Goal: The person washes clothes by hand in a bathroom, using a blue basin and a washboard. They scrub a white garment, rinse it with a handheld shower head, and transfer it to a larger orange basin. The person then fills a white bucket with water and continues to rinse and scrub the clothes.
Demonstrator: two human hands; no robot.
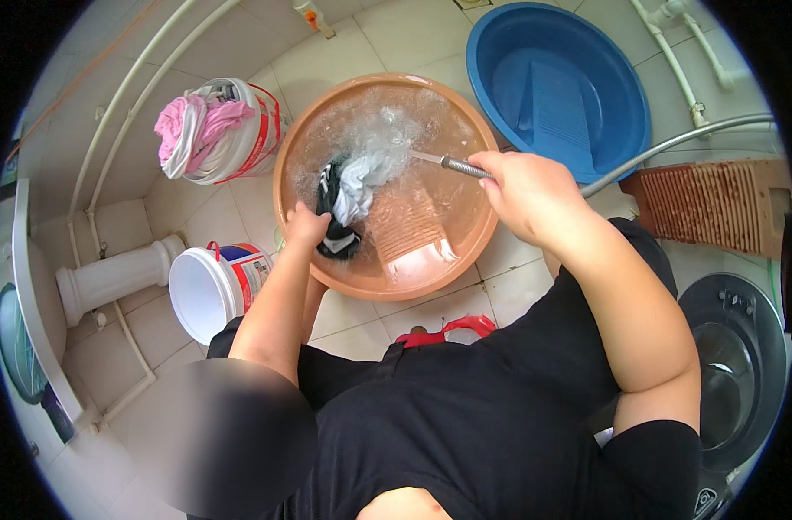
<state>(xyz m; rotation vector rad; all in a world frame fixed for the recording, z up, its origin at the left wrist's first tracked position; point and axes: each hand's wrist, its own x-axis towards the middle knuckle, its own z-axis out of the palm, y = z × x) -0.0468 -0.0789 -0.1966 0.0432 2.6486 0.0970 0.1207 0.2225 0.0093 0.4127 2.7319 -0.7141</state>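
An orange-brown plastic basin (289, 186) with a ribbed washboard (409, 227) moulded into it stands on the floor before me. Inside lie a black garment with white stripes (334, 236) and a white or pale grey cloth (355, 192), both wet and bunched together. My left hand (307, 227) reaches over the basin's left rim, its fingers closed on the edge of the black garment. In my right hand (526, 192) is a grey metal hose (465, 166), gripped near its end. Water pours from it toward the cloths and splashes across the basin's far part.
Behind left, a white bucket (266, 130) overflows with pink and white cloth (201, 130). Nearer stands another white bucket (201, 286), tipped toward me. A blue basin (625, 95) sits far right, beside a brown washboard (712, 206). A dark machine with a round lid (725, 381) is at right.
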